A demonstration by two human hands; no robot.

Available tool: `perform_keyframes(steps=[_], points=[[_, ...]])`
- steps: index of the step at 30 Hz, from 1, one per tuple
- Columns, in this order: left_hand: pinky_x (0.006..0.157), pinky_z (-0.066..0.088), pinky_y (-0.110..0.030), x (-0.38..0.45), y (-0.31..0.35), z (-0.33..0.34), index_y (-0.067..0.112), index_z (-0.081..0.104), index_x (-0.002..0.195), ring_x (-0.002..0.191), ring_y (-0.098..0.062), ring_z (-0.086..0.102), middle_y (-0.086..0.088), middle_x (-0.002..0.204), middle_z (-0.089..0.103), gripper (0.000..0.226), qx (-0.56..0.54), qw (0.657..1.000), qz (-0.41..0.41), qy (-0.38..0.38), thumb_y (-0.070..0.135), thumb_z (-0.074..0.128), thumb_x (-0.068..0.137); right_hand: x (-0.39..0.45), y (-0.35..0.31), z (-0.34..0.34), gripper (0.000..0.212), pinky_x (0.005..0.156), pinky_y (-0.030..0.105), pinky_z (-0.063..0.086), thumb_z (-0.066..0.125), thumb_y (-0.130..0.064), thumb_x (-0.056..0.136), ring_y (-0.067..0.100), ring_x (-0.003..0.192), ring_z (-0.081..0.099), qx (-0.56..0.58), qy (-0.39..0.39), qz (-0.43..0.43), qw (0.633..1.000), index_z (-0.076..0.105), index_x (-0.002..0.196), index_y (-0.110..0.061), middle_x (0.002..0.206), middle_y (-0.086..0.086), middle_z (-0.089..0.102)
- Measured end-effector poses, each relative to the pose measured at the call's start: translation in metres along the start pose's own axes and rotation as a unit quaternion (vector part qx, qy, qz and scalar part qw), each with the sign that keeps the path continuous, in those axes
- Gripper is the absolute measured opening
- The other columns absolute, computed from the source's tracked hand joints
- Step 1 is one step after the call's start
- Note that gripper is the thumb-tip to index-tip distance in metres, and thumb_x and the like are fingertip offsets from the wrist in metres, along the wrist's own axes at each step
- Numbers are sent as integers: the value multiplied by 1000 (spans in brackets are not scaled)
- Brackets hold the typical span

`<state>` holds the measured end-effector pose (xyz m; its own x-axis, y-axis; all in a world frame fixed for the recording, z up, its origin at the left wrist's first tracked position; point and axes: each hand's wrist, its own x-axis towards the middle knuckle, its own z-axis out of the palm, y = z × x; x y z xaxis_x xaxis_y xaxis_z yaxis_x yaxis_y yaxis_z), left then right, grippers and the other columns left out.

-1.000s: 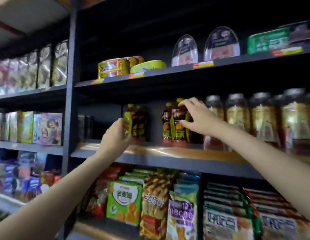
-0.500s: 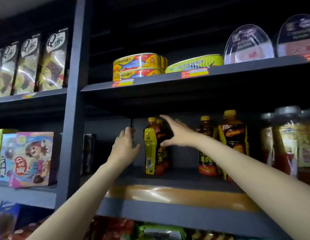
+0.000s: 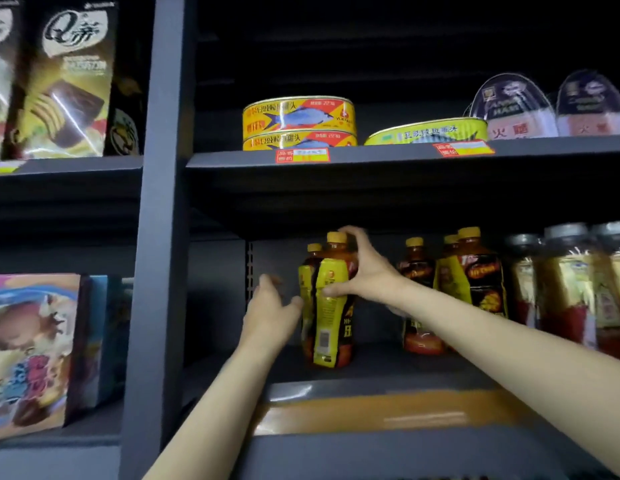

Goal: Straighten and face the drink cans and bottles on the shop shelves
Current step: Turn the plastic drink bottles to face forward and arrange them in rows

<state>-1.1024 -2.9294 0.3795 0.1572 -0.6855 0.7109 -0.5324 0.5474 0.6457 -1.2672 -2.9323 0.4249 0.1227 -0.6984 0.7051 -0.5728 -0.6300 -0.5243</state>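
Since half a second ago the right hand [image 3: 365, 271] has closed onto the front bottle [image 3: 331, 303], where before it only reached past with fingers spread; the left hand [image 3: 270, 311] has slid rightward to the bottle's side. Now the right hand grips the bottle high up — thumb across the yellow label, fingers curled round the neck just under the yellow cap. The left hand is open, fingers loosely spread, its thumb at or just touching the bottle's left edge. That bottle stands upright on the middle shelf [image 3: 388, 367], its barcode side turned outward, with a second bottle [image 3: 310, 271] close behind it to the left. Further right on the same shelf stand more dark bottles [image 3: 474, 275] with yellow caps, then clear jars [image 3: 565, 282] with grey lids. On the shelf above sit two stacked yellow fish tins [image 3: 298, 123], a flat green tin [image 3: 428, 131] and domed ham packs [image 3: 513, 107]. Left of the upright — snack boxes [image 3: 71, 81], blurred.
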Motion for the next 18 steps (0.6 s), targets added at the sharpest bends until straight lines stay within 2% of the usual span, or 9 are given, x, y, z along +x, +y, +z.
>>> perform_keyframes(steps=[2, 4, 6, 8, 12, 13, 15, 17, 18], points=[[80, 40, -24, -4, 6, -1, 13, 42, 124, 105, -16, 52, -2, 116, 55, 36, -32, 998, 30, -37, 21, 54, 91, -24, 3, -18, 96, 95, 42, 49, 88, -15, 60, 19, 105, 59, 61, 62, 27, 996, 28, 130, -41, 107, -4, 57], [74, 42, -21, -8, 17, 2, 18, 44, 119, 103, -15, 55, 5, 103, 57, 31, -77, 988, 74, -112, 27, 55, 91, -47, 5, -35, 90, 84, 43, 54, 85, -8, 64, 19, 99, 60, 170, 111, 58, 977, 31, 127, -43, 101, -1, 56], [86, 46, -25, -13, 25, 5, 23, 47, 116, 107, -16, 57, 5, 105, 59, 39, -108, 967, 95, -209, 44, 60, 86, -65, 3, -49, 85, 74, 37, 55, 80, -2, 68, 19, 99, 61, 281, 139, 64, 948, 33, 128, -40, 105, 4, 56], [93, 49, -33, -19, 35, 1, 29, 47, 117, 108, -14, 59, 3, 112, 60, 59, -121, 948, 83, -283, 65, 63, 72, -75, -1, -60, 81, 74, 36, 54, 76, 0, 70, 25, 104, 62, 373, 161, 56, 912, 33, 127, -40, 114, 9, 56], [86, 55, -37, -23, 46, -17, 22, 49, 117, 100, -22, 67, -9, 115, 66, 60, -304, 875, -39, -376, 43, 71, 65, -90, -8, -68, 77, 76, 38, 55, 71, -4, 65, 27, 109, 61, 458, 178, 27, 870, 35, 121, -42, 122, 13, 54], [86, 55, -38, -25, 47, -20, 19, 50, 116, 98, -24, 68, -12, 112, 67, 60, -320, 865, -49, -383, 38, 72, 63, -93, -9, -69, 77, 75, 37, 55, 70, -4, 68, 26, 109, 61, 461, 174, 25, 870, 34, 125, -41, 122, 12, 54], [88, 54, -40, -31, 49, -20, 17, 50, 117, 96, -25, 68, -12, 110, 68, 67, -317, 887, -30, -335, 36, 76, 59, -97, -9, -71, 83, 74, 38, 55, 67, -4, 73, 27, 104, 63, 466, 152, 45, 870, 27, 137, -38, 122, 12, 55], [84, 54, -27, -36, 50, -20, 23, 52, 114, 98, -16, 65, -4, 113, 64, 64, -276, 937, 57, -205, 33, 81, 57, -101, -11, -73, 89, 73, 45, 57, 69, -9, 70, 34, 100, 64, 473, 107, 118, 867, 24, 143, -32, 127, 15, 53], [83, 52, -20, -38, 52, -22, 28, 52, 112, 101, -10, 61, 2, 114, 61, 62, -246, 951, 118, -143, 28, 83, 59, -103, -14, -72, 85, 72, 47, 58, 70, -13, 68, 39, 101, 63, 485, 75, 166, 855, 31, 142, -24, 129, 19, 52]])
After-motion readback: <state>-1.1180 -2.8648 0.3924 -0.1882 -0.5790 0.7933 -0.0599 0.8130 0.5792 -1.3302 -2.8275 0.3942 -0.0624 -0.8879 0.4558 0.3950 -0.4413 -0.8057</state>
